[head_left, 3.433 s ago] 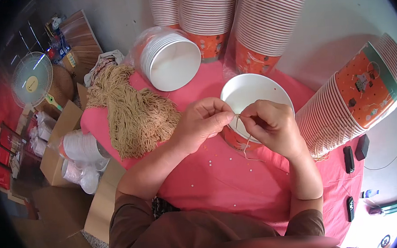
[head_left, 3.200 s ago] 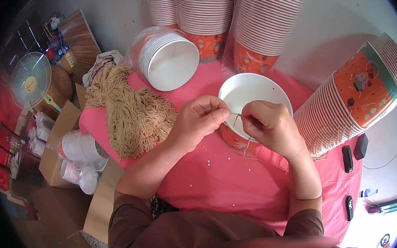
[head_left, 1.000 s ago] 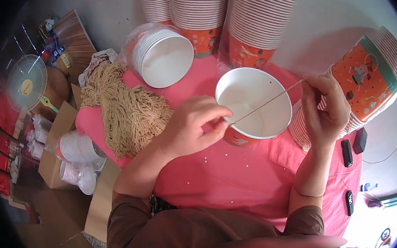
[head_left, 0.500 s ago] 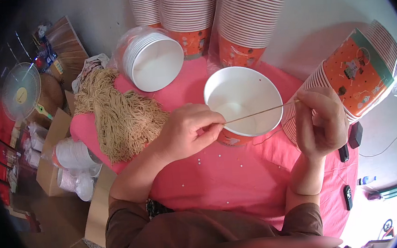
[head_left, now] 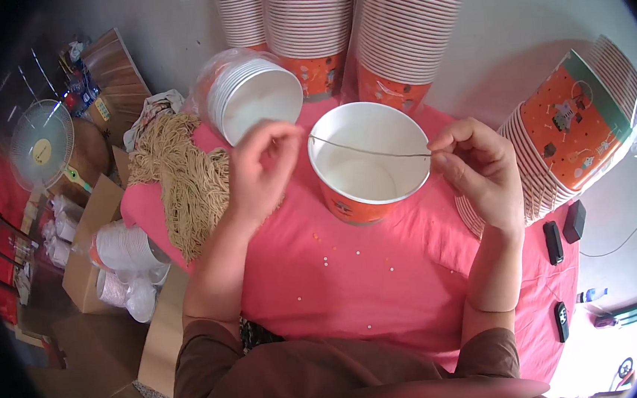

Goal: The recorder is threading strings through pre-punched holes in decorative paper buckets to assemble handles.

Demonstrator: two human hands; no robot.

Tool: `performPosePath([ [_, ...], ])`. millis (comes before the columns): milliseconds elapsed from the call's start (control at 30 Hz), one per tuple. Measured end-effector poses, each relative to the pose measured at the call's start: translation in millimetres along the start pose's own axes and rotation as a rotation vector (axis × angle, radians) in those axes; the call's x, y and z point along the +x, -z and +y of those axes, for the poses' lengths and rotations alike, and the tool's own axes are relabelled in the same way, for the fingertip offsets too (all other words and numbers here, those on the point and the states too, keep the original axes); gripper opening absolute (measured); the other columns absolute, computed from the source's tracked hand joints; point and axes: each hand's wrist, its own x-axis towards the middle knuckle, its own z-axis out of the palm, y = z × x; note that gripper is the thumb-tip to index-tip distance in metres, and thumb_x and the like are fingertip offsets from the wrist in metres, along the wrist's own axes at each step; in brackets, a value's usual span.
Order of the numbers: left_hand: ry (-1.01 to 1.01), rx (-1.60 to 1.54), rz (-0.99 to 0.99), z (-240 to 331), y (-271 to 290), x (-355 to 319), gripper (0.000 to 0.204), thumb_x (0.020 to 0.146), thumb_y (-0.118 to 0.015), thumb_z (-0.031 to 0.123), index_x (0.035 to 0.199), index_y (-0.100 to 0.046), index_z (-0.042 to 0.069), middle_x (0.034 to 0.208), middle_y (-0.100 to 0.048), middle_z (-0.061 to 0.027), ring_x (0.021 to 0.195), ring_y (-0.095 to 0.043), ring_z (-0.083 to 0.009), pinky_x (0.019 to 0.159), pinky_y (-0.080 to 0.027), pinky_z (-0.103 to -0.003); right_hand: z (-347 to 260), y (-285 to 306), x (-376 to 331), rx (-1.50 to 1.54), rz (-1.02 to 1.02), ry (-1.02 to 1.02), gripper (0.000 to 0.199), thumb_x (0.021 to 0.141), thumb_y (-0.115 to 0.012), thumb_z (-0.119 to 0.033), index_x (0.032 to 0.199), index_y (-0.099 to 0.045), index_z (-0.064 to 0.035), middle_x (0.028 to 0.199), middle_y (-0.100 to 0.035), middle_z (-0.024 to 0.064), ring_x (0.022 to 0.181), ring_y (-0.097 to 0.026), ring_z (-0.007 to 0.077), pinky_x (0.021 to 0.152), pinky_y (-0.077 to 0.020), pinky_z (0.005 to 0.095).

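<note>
An orange paper bucket (head_left: 356, 206) with a white inside stands in front of me on the pink cloth. Over its mouth runs a thin tan cord (head_left: 371, 151), sagging slightly between my hands. My left hand (head_left: 262, 172) pinches the cord's left end beside the bucket's left rim. At the right rim, my right hand (head_left: 486, 174) holds the other end between thumb and fingertips. A heap of tan cords (head_left: 183, 183) lies on the cloth left of my left forearm, partly hidden behind it.
Tall bucket stacks (head_left: 406, 35) stand against the wall. Bagged white buckets (head_left: 262, 99) lie behind my left hand, and an orange stack (head_left: 571, 127) leans at right. Small dark devices (head_left: 554, 242) sit on the right edge. Cardboard boxes (head_left: 88, 266) stand at left.
My left hand has moved up and left, and my right hand slightly left. The cord has gone from taut to slightly slack, and the bucket now sits further left.
</note>
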Motion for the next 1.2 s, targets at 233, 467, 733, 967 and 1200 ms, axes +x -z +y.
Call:
performPosePath([
  [233, -0.5, 0.26, -0.314, 44, -36, -33, 0.026, 0.081, -0.073, 0.012, 0.105, -0.067, 0.004, 0.101, -0.067, -0.0078, 0.073, -0.069, -0.0251, 0.061, -0.057, -0.035, -3, 3, -1, 0.093, 0.046, -0.006, 0.011, 0.093, -0.063, 0.001, 0.104, -0.063, 0.0015, 0.085, -0.064, 0.0019, 0.071, -0.057, 0.0047, 0.062, -0.0449, 0.0182],
  [467, -0.225, 0.294, -0.21, 8, -14, -5, 0.015, 0.087, -0.069, 0.014, 0.088, -0.062, 0.0, 0.09, -0.064, -0.0139, 0.077, -0.066, -0.0304, 0.064, -0.053, -0.037, 3, 7, 1, 0.416, -0.005, 0.038, 0.01, 0.092, -0.062, 0.003, 0.103, -0.061, 0.0022, 0.081, -0.066, 0.0081, 0.059, -0.055, 0.0073, 0.049, -0.0425, 0.0191],
  [733, -0.008, -0.249, -0.215, 33, -9, -20, 0.024, 0.092, -0.063, 0.0, 0.116, -0.062, -0.005, 0.113, -0.068, -0.0117, 0.075, -0.064, -0.0085, 0.061, -0.05, -0.023, 18, -18, 9, 0.673, -0.135, -0.022, 0.009, 0.094, -0.056, 0.006, 0.103, -0.058, 0.0041, 0.092, -0.07, 0.0181, 0.078, -0.073, 0.0257, 0.069, -0.0625, 0.0327],
  [967, 0.371, -0.72, -0.56, 66, -8, -29, 0.037, 0.099, -0.06, 0.011, 0.132, -0.053, -0.004, 0.104, -0.069, -0.0124, 0.062, -0.065, -0.0114, 0.052, -0.052, -0.023, 24, -39, 7, 0.797, -0.197, 0.031, 0.016, 0.094, -0.053, 0.011, 0.108, -0.056, 0.0053, 0.106, -0.066, 0.0216, 0.097, -0.071, 0.0309, 0.082, -0.0623, 0.0385],
  [1200, 0.441, -0.645, -0.463, 59, -2, -23, 0.019, 0.1, -0.059, 0.014, 0.1, -0.069, -0.002, 0.072, -0.066, -0.005, 0.054, -0.054, -0.0046, 0.048, -0.043, -0.019, 28, -24, 14, 0.717, 0.024, 0.258, 0.014, 0.096, -0.048, 0.007, 0.105, -0.055, -0.0009, 0.1, -0.064, 0.0182, 0.084, -0.069, 0.0291, 0.075, -0.0605, 0.037],
])
